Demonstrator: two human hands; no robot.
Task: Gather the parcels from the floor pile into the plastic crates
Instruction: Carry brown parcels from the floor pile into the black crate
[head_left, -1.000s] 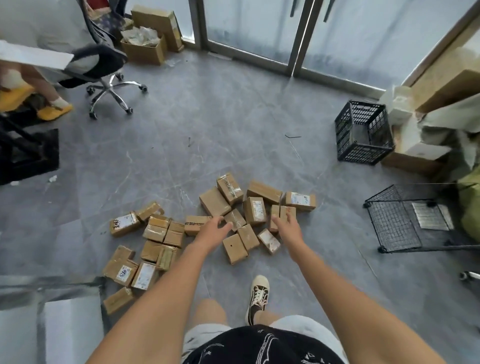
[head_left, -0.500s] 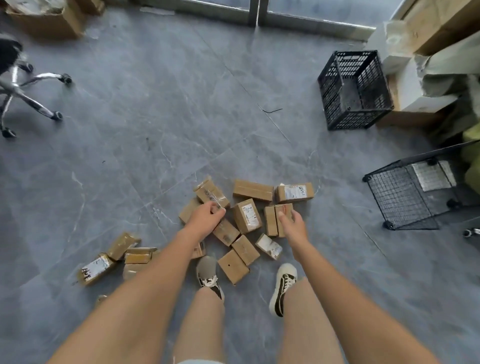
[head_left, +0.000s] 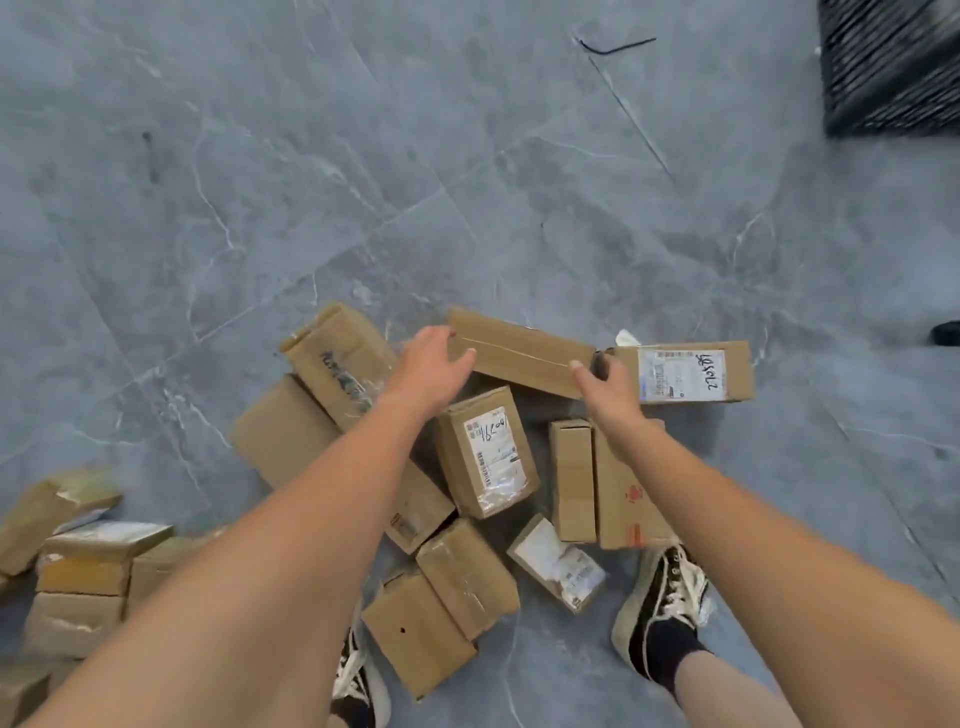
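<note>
While the long plain parcel (head_left: 519, 353) lies at the pile's far edge, its ends are flanked by left hand (head_left: 428, 364) and right hand (head_left: 605, 387), fingers relaxed, nothing grasped; uneven grip could tip it.

A grey marble-patterned tile floor (head_left: 363, 156) fills the view; a thin black strip (head_left: 615, 47) lies on it at the far right, and a dark smudge (head_left: 149, 156) sits far left

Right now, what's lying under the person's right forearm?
Under the right forearm lies a plain brown cardboard parcel with red print, beside a narrower brown parcel. The arm covers part of its top, so any label there stays hidden.
</note>
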